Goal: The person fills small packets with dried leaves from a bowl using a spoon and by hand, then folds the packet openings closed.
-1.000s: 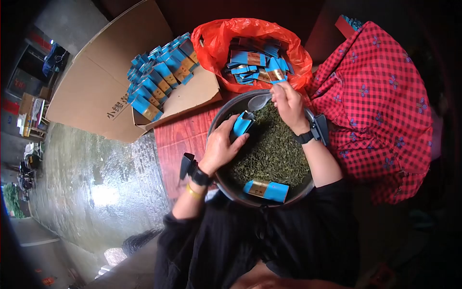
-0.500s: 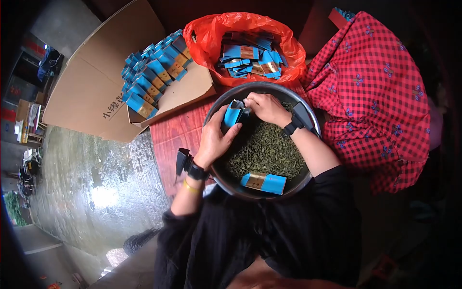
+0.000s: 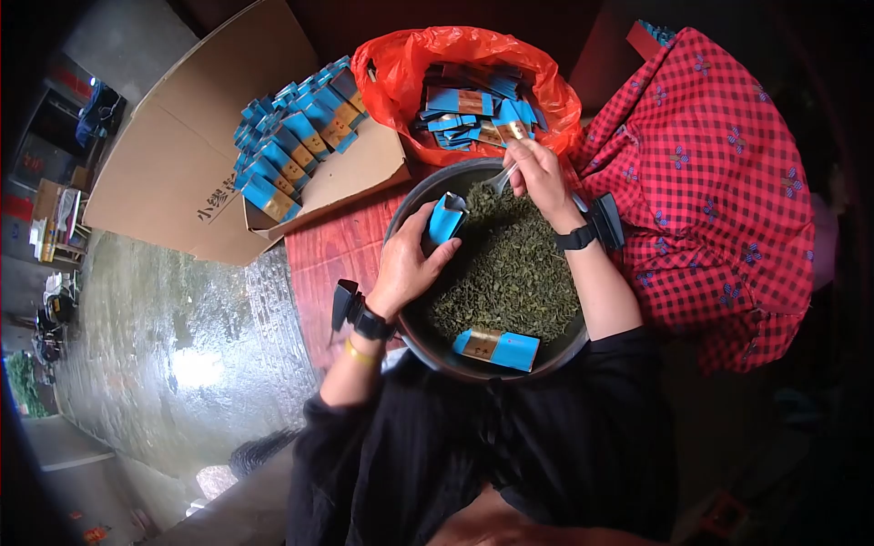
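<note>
My left hand [image 3: 410, 262] is wrapped round a small blue packet [image 3: 445, 218], its open end turned up, over the left side of a round metal basin [image 3: 421, 350]. Dried green leaves [image 3: 514, 273] fill much of the basin. Above its far side my right hand [image 3: 539, 180] grips a spoon [image 3: 500, 182], whose bowl is at the leaves and seems to bear some. A second blue packet [image 3: 497, 348] with a gold band lies on the leaves at the near rim.
Behind the basin, a red plastic bag [image 3: 382, 68] holds several flat blue packets. An open cardboard box [image 3: 364, 175] at the left carries rows of blue packets. Red checked cloth [image 3: 701, 200] covers something at the right. The reddish table [image 3: 332, 246] shows beside the basin.
From the packet's mouth, where it was half a second ago, the spoon has moved right and down to the leaves with my right hand. My left hand still holds the packet in nearly the same place.
</note>
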`<action>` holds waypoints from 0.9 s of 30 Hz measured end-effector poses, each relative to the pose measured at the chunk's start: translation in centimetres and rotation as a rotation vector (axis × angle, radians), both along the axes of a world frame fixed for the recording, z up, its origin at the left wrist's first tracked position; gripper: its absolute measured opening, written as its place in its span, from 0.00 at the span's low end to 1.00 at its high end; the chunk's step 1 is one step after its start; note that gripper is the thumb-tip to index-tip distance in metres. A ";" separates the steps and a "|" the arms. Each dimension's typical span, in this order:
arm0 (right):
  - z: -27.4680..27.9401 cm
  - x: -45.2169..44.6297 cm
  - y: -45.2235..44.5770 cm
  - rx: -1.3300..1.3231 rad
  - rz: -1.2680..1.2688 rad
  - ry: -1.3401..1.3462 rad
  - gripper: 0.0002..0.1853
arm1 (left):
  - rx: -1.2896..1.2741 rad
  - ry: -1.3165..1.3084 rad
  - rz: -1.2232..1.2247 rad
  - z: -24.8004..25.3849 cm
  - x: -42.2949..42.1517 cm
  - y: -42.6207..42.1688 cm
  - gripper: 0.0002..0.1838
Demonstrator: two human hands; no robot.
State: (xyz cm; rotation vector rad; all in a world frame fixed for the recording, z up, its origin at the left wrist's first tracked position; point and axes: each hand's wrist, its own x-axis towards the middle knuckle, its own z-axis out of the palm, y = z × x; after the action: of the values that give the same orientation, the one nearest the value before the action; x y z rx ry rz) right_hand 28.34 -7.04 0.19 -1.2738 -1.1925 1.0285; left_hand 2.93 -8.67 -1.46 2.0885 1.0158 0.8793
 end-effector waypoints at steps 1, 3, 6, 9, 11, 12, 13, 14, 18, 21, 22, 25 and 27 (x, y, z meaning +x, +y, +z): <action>0.0 -0.3 -0.1 0.000 0.003 0.000 0.19 | 0.000 0.000 0.003 0.1 0.0 0.0 0.34; 0.0 -1.2 -0.2 0.098 -0.061 0.047 0.18 | 0.006 0.021 -0.002 0.2 0.0 -0.1 0.35; -0.1 -2.5 -0.9 0.191 -0.008 0.003 0.17 | 0.018 0.051 0.004 0.6 0.1 -0.2 0.36; 0.4 -3.4 -1.7 0.288 0.060 -0.162 0.13 | 0.034 0.065 0.008 0.6 0.1 -0.3 0.37; 1.2 -3.8 -1.9 0.739 0.039 -0.610 0.09 | 0.026 0.068 0.006 0.8 0.1 -0.3 0.37; 1.7 -3.9 -2.2 0.773 0.048 -0.643 0.06 | 0.016 0.070 0.002 0.8 0.2 -0.3 0.37; 1.8 -3.9 -2.2 0.772 0.049 -0.643 0.06 | 0.015 0.069 0.002 0.8 0.1 -0.3 0.37; 1.8 -3.6 -2.3 0.796 0.037 -0.679 0.07 | 0.014 0.057 0.000 0.7 0.1 -0.3 0.37; 1.4 -2.2 -1.8 0.811 -0.074 -0.664 0.09 | 0.023 0.023 0.010 0.5 0.1 -0.1 0.37; 0.3 -1.8 -1.2 0.606 -0.178 -0.511 0.10 | -0.067 -0.004 0.022 0.5 0.0 -0.1 0.37; -0.2 -1.6 -0.8 0.556 -0.173 -0.524 0.10 | -0.067 -0.004 0.019 0.2 0.0 0.0 0.37; -1.0 -1.5 -0.5 0.446 -0.153 -0.694 0.11 | 0.052 -0.020 0.020 0.0 0.1 0.1 0.36; -2.2 -1.9 -0.4 0.255 0.083 -1.016 0.13 | -0.071 -0.010 0.026 0.5 0.1 -0.2 0.35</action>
State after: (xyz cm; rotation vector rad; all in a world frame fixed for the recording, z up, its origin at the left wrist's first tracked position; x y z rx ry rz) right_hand 26.41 -7.44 -2.00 -1.5842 -2.0615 0.2006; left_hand 2.99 -8.83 -0.93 2.0138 1.0560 0.8532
